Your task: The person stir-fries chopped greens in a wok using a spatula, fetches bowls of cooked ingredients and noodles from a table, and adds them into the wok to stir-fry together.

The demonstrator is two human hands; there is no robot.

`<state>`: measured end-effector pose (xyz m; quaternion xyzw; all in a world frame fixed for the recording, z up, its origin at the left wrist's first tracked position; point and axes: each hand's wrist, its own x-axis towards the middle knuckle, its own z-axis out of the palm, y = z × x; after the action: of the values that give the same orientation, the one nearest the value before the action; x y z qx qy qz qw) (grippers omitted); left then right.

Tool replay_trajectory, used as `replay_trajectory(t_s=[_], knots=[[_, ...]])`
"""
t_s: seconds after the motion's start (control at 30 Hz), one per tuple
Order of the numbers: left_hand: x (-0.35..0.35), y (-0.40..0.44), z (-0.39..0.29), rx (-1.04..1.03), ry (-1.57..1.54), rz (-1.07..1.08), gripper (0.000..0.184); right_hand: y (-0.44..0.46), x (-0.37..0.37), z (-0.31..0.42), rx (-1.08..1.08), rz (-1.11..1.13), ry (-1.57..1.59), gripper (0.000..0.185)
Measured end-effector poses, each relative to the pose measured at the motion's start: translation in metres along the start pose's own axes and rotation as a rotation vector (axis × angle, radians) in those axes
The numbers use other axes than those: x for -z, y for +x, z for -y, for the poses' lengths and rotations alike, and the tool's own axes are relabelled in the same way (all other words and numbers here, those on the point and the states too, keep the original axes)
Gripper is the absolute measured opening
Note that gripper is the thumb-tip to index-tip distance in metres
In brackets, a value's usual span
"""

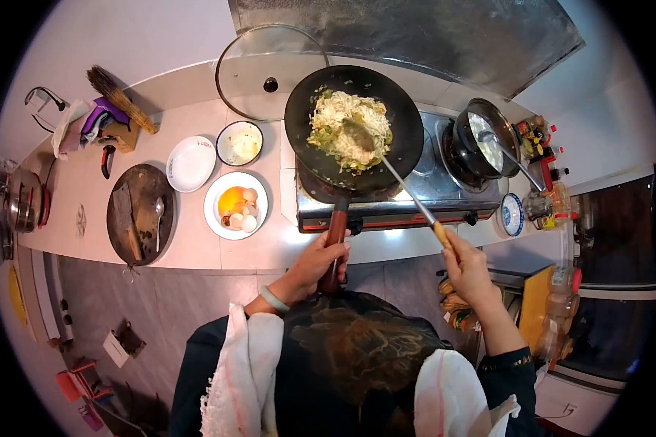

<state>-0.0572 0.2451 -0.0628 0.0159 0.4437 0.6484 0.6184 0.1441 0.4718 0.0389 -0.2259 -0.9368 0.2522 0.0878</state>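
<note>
My left hand (317, 264) is closed around the reddish-brown handle (335, 237) of a black wok (302, 131) on the gas stove. The wok holds pale, noodle-like strands mixed with chopped green pieces (342, 113). My right hand (468, 268) grips the yellow end of a long-handled ladle (408, 188). Its rounded head rests in the food, partly covered by it. Left of the wok stand a white plate with eggshells and something orange (235, 206), a bowl with pale residue (239, 143) and a white dish (191, 164).
A glass lid (270, 54) leans behind the wok. A second pan (481, 135) with white contents and a ladle occupies the right burner (452, 156). A round chopping board (142, 218) carries a cleaver (126, 215) and a spoon (159, 215). Bottles (550, 200) crowd the right end.
</note>
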Motion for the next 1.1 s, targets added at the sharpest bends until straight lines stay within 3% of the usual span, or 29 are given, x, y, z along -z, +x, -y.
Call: replay_trajectory(t_s=[0.1, 0.13, 0.27, 0.4, 0.53, 0.63, 0.77, 1.1], knots=[[-0.001, -0.002, -0.001, 0.002, 0.003, -0.01, 0.044, -0.008, 0.01, 0.017, 0.031, 0.091, -0.013, 0.038], [-0.002, 0.0, -0.001, 0.0, 0.006, -0.01, 0.044, -0.007, 0.01, 0.01, 0.106, 0.059, -0.03, 0.039], [-0.002, -0.001, -0.001, 0.002, 0.001, -0.02, 0.043, 0.016, 0.012, -0.009, 0.062, -0.039, -0.094, 0.038], [-0.002, 0.0, -0.001, -0.003, -0.014, -0.012, 0.043, 0.0, 0.02, 0.014, 0.065, 0.125, -0.03, 0.036], [0.0, 0.0, 0.0, -0.002, -0.012, 0.0, 0.042, 0.015, 0.012, -0.012, 0.022, -0.032, -0.066, 0.039], [0.0, 0.0, 0.001, -0.007, -0.007, 0.006, 0.042, 0.0, 0.002, -0.004, 0.097, -0.005, -0.027, 0.038], [0.001, 0.0, 0.003, -0.005, -0.022, 0.008, 0.043, 0.003, 0.02, 0.003, 0.031, 0.075, -0.059, 0.04], [0.001, 0.0, 0.001, -0.011, -0.008, 0.012, 0.044, 0.004, 0.038, 0.002, -0.009, -0.006, -0.052, 0.039]])
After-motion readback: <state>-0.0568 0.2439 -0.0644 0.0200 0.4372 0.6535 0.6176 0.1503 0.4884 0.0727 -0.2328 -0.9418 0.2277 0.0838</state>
